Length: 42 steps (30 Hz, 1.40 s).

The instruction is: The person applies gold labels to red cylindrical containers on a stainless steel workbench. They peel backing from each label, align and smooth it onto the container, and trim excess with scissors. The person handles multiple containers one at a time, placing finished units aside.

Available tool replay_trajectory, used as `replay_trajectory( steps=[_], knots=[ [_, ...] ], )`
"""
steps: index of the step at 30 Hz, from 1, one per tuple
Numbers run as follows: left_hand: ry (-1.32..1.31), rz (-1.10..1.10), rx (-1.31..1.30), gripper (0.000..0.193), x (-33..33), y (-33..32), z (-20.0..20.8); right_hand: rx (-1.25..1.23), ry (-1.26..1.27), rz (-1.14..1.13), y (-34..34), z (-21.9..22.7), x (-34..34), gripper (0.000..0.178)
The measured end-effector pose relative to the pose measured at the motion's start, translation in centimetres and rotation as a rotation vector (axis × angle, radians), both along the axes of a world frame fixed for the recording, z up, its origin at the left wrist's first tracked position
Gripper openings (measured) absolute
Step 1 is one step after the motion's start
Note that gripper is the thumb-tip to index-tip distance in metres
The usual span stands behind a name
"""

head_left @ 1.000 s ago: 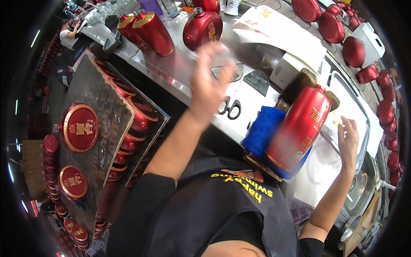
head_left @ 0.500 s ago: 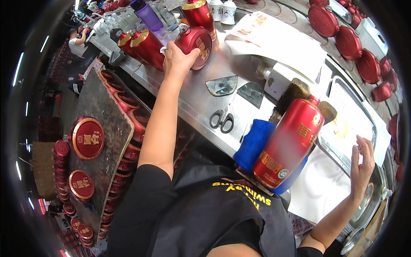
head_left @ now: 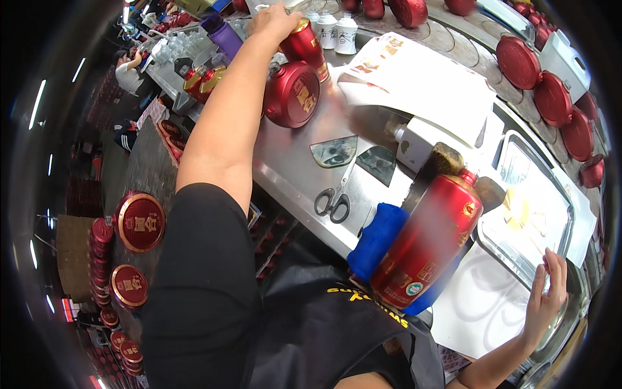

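Stretched to the far end of the metal worktable, my left hand (head_left: 275,24) is curled, with something small and white at its fingers. What it grips is hidden. Just beside it stands a red bottle with a gold shoulder (head_left: 303,48). A round, flat red bottle (head_left: 291,94) with gold markings stands nearer. My right hand (head_left: 549,295) is held with fingers extended near a clear tray (head_left: 512,259), holding nothing. In front of my body, a large red bottle (head_left: 424,243) lies tilted on a blue cloth-padded rest (head_left: 379,236), its neck between two worn blocks (head_left: 490,193).
Black-handled scissors (head_left: 332,204) and two dark glass-like plates (head_left: 334,151) lie mid-table. White paper sheets (head_left: 414,84) cover the back right. A purple bottle (head_left: 221,35) and white cups (head_left: 346,34) stand behind. Round red bottles (head_left: 140,222) sit on a board at left.
My left hand has left the round flat bottle and reached farther away. That bottle now stands alone. The view has shifted; my right hand stays near the tray.
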<state>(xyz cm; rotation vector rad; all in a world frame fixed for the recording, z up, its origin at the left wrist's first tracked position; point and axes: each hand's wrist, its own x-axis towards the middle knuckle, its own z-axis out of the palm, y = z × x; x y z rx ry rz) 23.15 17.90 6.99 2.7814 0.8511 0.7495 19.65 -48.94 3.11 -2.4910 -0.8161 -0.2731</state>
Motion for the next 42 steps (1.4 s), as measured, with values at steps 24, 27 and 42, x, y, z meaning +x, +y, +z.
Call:
replay_trajectory(
  steps=[24,27,42],
  knots=[
    [-0.425,-0.705,-0.362,0.02,-6.9,-7.8,12.8,0.228,-0.02,0.011,0.8,0.1,-1.3,0.019],
    [-0.387,-0.806,-0.51,0.023,-8.2,-9.5,13.4,0.224,-0.006,0.009,0.6,0.3,-1.7,0.02],
    [-0.31,-0.838,-0.582,0.021,-11.5,-12.1,14.3,0.217,-0.068,0.053,-0.1,0.5,-2.6,0.023]
  ],
)
